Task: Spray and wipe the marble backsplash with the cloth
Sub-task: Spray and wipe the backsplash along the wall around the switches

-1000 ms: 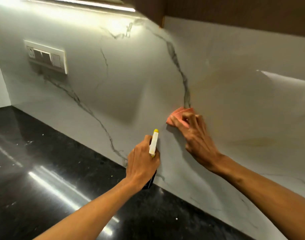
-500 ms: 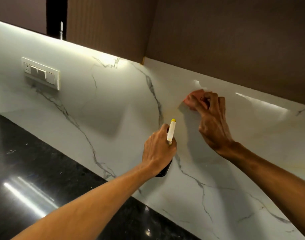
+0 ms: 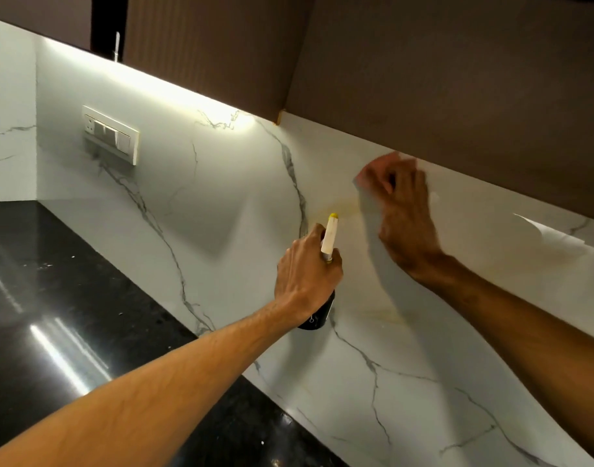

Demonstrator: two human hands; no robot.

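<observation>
**Up went the cloth (image 3: 368, 175) on the marble backsplash (image 3: 221, 237)**

Right grip (image 3: 403, 224) climbed with it, blurry, curled onto that pink cloth just under the cabinet (image 3: 457, 96). Left grip (image 3: 305, 274) was wrapped around the spray bottle (image 3: 330, 237), close to the wall.

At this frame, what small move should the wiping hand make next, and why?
Probably sweep the right hand and its pink cloth downward. The cloth sits at the top edge of the white veined marble backsplash, under the brown cabinet, while a faint yellowish smear shows just below, beside the yellow-tipped spray bottle in the left hand.
</observation>
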